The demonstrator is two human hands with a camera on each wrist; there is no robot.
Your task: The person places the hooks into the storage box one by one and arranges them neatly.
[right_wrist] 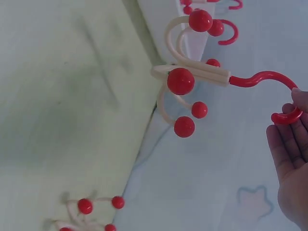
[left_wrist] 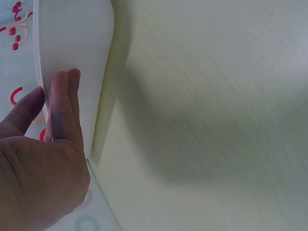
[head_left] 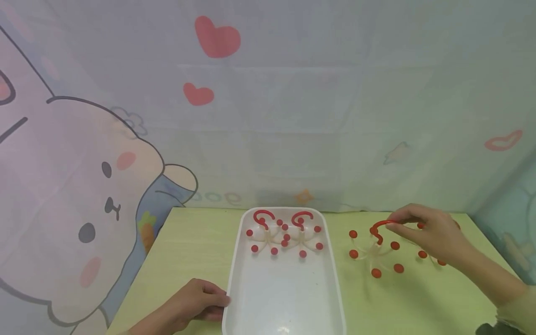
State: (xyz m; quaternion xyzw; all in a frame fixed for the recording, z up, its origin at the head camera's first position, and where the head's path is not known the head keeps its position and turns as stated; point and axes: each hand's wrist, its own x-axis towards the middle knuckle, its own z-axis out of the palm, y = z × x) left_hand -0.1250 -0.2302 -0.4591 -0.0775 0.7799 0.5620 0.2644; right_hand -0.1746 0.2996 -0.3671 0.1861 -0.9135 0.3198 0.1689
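Note:
My right hand [head_left: 435, 232] pinches the curved red hook of a multi-arm hook hanger [head_left: 375, 250] between thumb and fingers. Its pale arms spread downward and end in red balls; it hangs above the table right of the white tray [head_left: 282, 288]. In the right wrist view the hanger [right_wrist: 207, 73] shows its pale stem, with the red hook running to the hand. At the tray's left wall my left hand [head_left: 198, 300] grips the rim. The left wrist view shows its thumb inside the rim and its fingers [left_wrist: 61, 96] along the outer wall.
Two similar hangers, a left one [head_left: 268, 238] and a right one [head_left: 302, 238], stand side by side at the tray's far end. Another hanger [head_left: 422, 254] is on the table [head_left: 188, 251] behind my right hand, partly hidden. A printed cloth [head_left: 293, 116] hangs along the table's back edge.

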